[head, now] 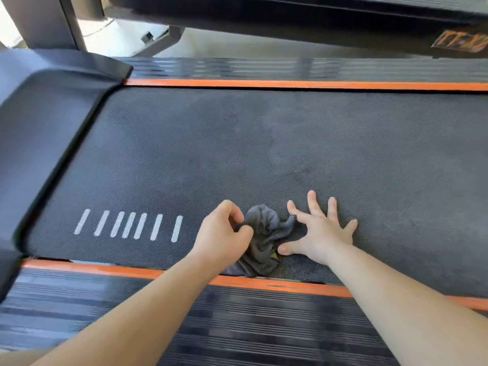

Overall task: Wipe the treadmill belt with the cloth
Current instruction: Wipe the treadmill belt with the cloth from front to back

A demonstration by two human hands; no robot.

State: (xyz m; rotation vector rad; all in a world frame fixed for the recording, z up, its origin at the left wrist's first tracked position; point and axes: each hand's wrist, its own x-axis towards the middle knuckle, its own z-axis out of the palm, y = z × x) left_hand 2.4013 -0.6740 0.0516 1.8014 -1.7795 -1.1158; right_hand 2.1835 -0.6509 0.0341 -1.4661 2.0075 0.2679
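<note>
Treadmill belt [290, 143]: one, dark, fills the view. Two ribbed side rails [132, 313], two orange strips [290, 84] along the belt edges. Two hands. Left hand [224, 231] pinches the one crumpled grey cloth [264, 233], which sits at the near belt edge between the hands. Right hand [322, 233] has fingers spread wide, flat on the belt, just beside the cloth. Seven white stripes [128, 225] further left.

Under my right hand [323, 235] the treadmill belt [264, 143] looks like matt dark rubber with a fine, grainy dotted texture. The cloth [264, 231] pinched in my left hand [224, 233] is soft grey fabric, crumpled and matt. Nearer me than both hands, the side rail [237, 326] is ribbed and slightly shiny, edged by a smooth, scuffed orange strip [264, 283]. Left of my left hand, the motor cover [39, 122] looks like smooth satin plastic.
</note>
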